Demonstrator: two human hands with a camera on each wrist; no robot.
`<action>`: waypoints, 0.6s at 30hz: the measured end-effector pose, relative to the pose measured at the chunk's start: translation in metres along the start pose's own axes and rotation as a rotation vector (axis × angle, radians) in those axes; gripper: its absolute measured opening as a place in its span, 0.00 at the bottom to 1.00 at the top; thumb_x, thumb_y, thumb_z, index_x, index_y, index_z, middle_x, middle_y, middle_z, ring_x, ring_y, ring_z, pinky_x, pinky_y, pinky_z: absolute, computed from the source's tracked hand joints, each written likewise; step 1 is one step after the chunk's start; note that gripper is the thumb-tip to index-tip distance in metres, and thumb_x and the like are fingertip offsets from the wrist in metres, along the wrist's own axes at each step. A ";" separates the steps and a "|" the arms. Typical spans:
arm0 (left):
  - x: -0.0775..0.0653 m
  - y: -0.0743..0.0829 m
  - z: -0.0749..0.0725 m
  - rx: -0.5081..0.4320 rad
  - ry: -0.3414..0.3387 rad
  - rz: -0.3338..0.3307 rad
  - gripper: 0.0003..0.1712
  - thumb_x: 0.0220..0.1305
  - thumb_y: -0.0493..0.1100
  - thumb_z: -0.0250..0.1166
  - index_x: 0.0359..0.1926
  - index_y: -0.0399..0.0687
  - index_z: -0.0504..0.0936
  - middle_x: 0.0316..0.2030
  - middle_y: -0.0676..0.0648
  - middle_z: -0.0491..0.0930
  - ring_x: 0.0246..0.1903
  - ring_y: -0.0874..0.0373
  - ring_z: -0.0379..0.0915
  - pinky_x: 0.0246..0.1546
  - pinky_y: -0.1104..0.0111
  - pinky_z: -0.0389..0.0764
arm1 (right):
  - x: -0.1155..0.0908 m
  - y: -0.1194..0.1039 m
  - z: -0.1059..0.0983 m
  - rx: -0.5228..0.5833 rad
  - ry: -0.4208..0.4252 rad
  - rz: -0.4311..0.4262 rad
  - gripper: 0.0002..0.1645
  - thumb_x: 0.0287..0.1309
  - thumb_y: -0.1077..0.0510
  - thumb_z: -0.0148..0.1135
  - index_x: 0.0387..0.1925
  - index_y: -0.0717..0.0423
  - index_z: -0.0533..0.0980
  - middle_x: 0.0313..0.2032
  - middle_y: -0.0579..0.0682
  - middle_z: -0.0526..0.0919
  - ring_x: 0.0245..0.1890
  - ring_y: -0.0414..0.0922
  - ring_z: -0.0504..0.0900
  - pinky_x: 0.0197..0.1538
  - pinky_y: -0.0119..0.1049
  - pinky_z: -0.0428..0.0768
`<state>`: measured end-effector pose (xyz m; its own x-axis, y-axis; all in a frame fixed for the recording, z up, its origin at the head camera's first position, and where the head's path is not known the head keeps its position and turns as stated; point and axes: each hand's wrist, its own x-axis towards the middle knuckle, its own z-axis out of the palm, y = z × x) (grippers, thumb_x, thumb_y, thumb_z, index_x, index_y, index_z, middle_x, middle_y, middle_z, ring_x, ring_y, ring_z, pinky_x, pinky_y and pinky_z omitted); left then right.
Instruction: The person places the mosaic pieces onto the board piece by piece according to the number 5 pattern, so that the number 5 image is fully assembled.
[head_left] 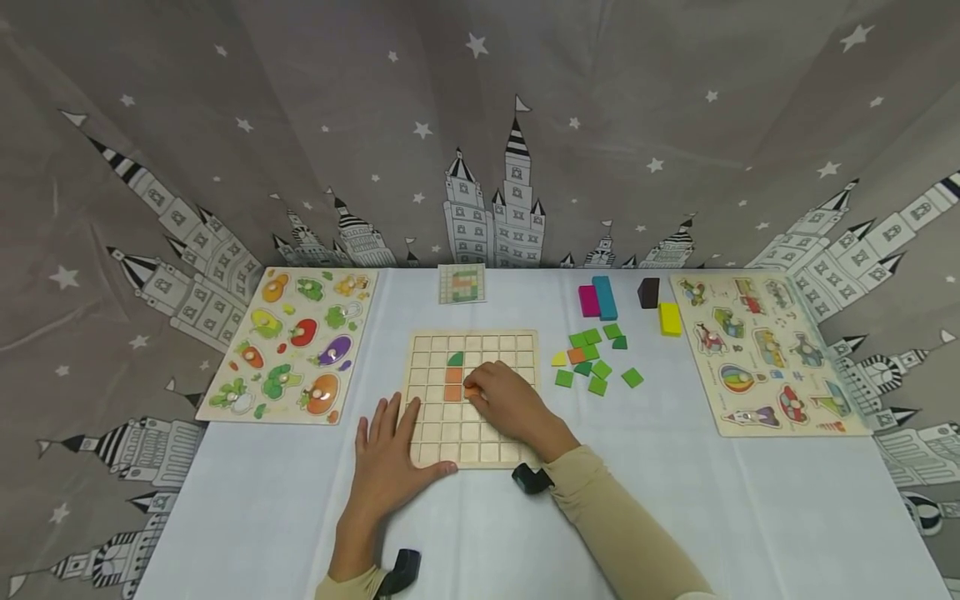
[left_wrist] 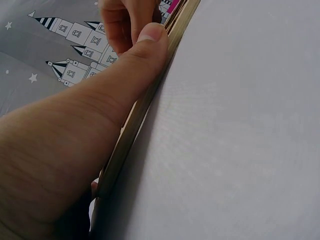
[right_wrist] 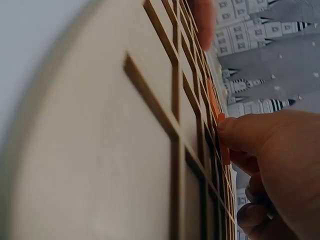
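Observation:
A wooden grid board point(head_left: 435, 433) lies on the white table. Two orange square tiles point(head_left: 453, 384) sit one above the other in its cells, with a green rounded tile point(head_left: 455, 359) directly above them. My right hand point(head_left: 512, 402) is over the board and pinches another orange tile point(right_wrist: 223, 140) between thumb and fingers, right at the grid beside the lower placed tile. My left hand point(head_left: 390, 462) is spread at the board's lower left corner, its fingertips on the left edge and its thumb point(left_wrist: 150, 37) along the near edge.
Several loose green tiles point(head_left: 597, 386) lie right of the board, with an orange and a yellow one among them. A pattern card point(head_left: 462, 284) lies behind it. Coloured blocks point(head_left: 604, 298) stand at the back right. Puzzle boards with vegetables point(head_left: 288, 346) and vehicles point(head_left: 772, 358) flank the workspace.

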<state>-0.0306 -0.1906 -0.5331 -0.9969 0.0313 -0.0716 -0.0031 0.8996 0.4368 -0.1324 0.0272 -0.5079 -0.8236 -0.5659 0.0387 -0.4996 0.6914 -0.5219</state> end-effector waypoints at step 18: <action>-0.001 0.001 -0.002 -0.015 0.005 0.005 0.69 0.43 0.78 0.73 0.79 0.50 0.58 0.80 0.36 0.49 0.80 0.36 0.37 0.76 0.35 0.38 | -0.007 0.000 0.004 -0.030 0.039 -0.009 0.13 0.71 0.52 0.62 0.49 0.51 0.87 0.51 0.44 0.86 0.55 0.45 0.82 0.72 0.42 0.73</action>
<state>-0.0301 -0.1902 -0.5309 -0.9973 0.0342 -0.0652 0.0012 0.8929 0.4502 -0.1258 0.0295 -0.5114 -0.8286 -0.5546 0.0767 -0.5142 0.6998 -0.4958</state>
